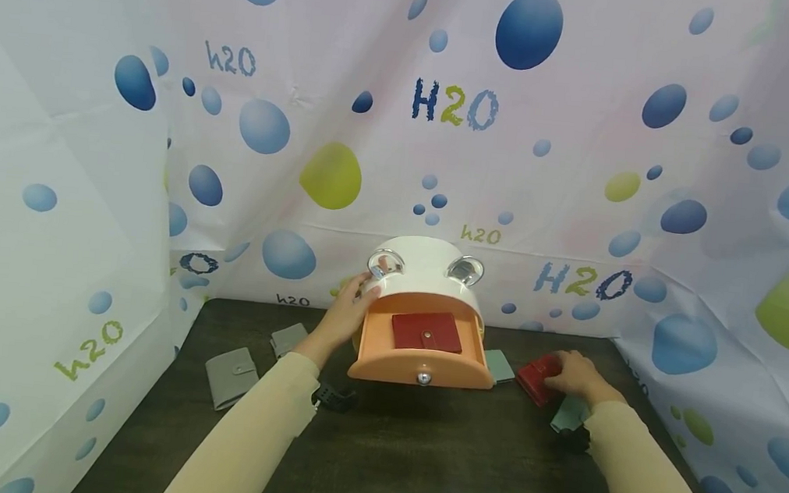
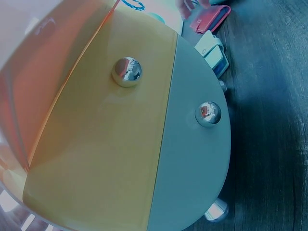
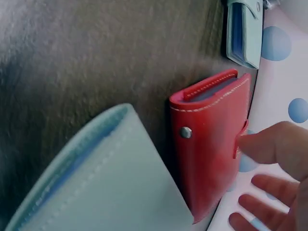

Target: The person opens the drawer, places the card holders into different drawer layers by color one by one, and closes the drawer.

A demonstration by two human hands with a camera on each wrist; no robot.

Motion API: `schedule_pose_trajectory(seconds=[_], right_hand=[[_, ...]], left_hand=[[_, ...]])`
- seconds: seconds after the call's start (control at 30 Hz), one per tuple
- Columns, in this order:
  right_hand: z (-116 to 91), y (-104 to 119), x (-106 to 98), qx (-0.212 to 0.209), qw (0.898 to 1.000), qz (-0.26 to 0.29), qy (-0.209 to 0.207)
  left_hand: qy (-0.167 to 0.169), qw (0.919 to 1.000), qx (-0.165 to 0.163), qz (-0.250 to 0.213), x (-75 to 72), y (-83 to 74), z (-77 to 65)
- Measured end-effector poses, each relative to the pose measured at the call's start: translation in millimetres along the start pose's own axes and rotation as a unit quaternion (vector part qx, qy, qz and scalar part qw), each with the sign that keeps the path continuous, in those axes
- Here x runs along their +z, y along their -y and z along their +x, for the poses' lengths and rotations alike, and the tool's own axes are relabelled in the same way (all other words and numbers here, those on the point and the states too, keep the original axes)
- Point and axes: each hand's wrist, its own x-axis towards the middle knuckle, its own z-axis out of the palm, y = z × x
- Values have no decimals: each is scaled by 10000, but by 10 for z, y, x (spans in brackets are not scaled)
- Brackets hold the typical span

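A white rounded drawer cabinet [image 1: 417,260] stands at the back middle of the table. Its orange top drawer [image 1: 384,363] is pulled out, with a red snap wallet [image 1: 427,332] lying inside. My left hand [image 1: 344,316] rests against the cabinet's left side, fingers partly hidden. Below the orange drawer, the left wrist view shows a yellow drawer [image 2: 101,139] and a green drawer [image 2: 192,159], both closed. At the right, my right hand [image 1: 576,376] is over another red wallet [image 3: 207,139] on the table; the thumb is at its strap, the other fingers spread apart.
Pale green wallets lie around the right-hand red one: one wallet [image 1: 499,366] beside the cabinet, another wallet [image 3: 110,183] nearer the wrist. Two grey wallets, a larger wallet [image 1: 231,377] and a smaller wallet [image 1: 288,339], lie at the left. A patterned curtain [image 1: 402,161] hangs behind.
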Motion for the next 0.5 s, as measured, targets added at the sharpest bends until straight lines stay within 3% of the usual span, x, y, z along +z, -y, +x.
schedule_pose_trajectory(seconds=[0.17,0.5], right_hand=[[26,18,-21,-371,9991,154,148],[71,-52,93,-14,9973,349,649]], left_hand=[[5,10000,-20,-20,-6,-1,-9],[25,10000,-13,-87,-5,7,-14]])
